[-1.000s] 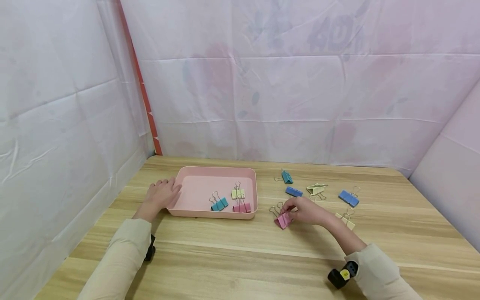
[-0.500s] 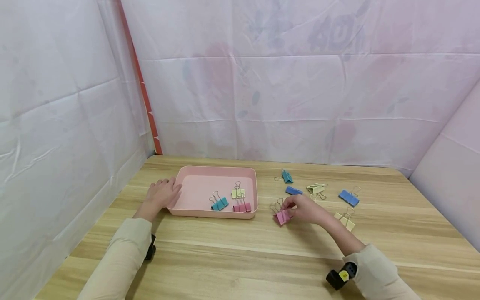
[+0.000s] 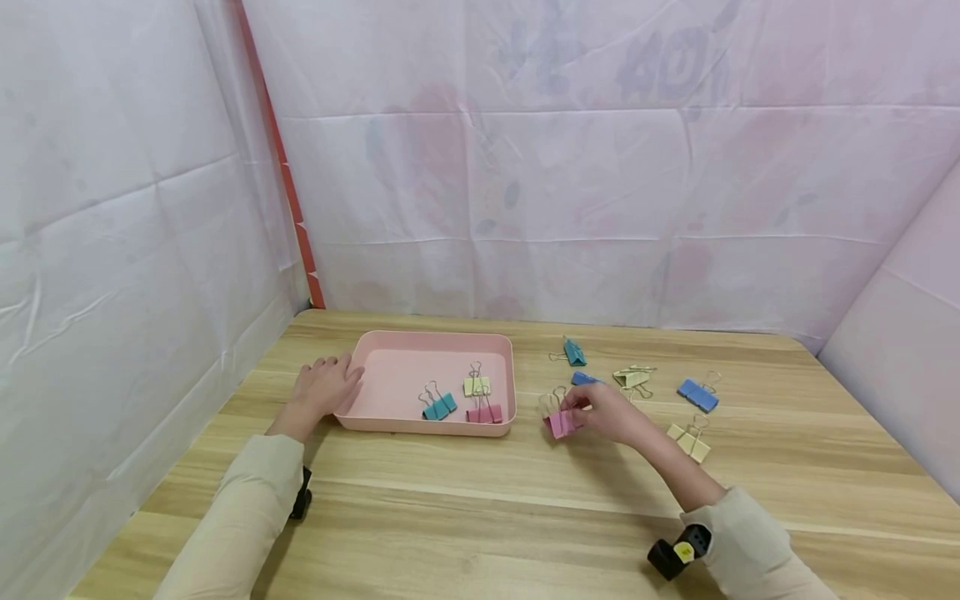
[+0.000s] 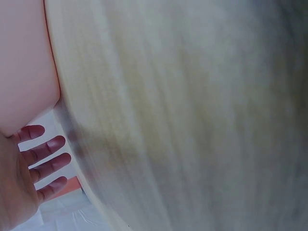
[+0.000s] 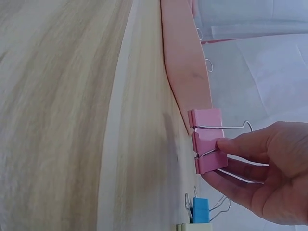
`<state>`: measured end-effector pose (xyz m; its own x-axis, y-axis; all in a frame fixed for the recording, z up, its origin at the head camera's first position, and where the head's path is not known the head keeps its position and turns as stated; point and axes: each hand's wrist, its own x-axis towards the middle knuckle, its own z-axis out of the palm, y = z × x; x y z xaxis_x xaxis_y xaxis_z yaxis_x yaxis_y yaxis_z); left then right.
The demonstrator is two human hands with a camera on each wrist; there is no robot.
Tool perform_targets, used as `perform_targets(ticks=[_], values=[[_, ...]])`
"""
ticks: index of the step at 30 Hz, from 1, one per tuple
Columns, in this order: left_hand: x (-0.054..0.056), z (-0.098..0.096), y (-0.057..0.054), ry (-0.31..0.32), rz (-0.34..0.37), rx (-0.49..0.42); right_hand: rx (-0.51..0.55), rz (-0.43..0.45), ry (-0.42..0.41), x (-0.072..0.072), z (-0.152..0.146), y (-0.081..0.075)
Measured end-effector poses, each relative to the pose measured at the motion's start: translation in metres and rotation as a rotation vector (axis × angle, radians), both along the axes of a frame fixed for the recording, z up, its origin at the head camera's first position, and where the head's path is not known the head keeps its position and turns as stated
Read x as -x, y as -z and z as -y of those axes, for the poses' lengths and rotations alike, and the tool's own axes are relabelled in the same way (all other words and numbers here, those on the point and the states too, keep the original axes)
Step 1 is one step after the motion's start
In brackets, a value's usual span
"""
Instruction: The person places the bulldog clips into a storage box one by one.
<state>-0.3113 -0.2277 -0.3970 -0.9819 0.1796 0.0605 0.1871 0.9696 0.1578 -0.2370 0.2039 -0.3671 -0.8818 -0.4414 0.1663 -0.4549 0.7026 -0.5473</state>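
Between thumb and fingers, my right hand (image 3: 609,413) pinches a pink binder clip (image 5: 206,159), held over the wooden table to the right of the pink tray (image 3: 401,379). Both wire handles of the clip stick up in the head view. My left hand (image 3: 318,390) rests at the tray's left rim, and its fingers (image 4: 50,166) extend nearly straight in the left wrist view. Inside the tray lie a teal binder clip (image 3: 439,407), a yellow binder clip (image 3: 476,387) and another pink binder clip (image 3: 484,415), all toward its right side.
Behind and right of my right hand lie a teal clip (image 3: 574,352), a blue clip (image 3: 585,379), a second blue clip (image 3: 697,396), a yellow clip (image 3: 632,378) and another yellow clip (image 3: 690,443). White sheeting (image 3: 480,183) stands along the table's back and sides.
My right hand has moved the pinched pink clip slightly up and left in the head view. The left hand, the tray and the other clips keep their places.
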Motion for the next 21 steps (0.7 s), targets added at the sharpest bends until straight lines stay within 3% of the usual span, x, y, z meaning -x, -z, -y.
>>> perform_targets(ticks=[6,21], values=[[0.0,0.0,0.0,0.002,-0.003,0.004,0.036,-0.025,0.022,0.0,0.002,-0.002],[-0.001,0.0,0.0,0.003,-0.007,0.005,0.059,0.009,0.124,0.001,0.01,-0.011]])
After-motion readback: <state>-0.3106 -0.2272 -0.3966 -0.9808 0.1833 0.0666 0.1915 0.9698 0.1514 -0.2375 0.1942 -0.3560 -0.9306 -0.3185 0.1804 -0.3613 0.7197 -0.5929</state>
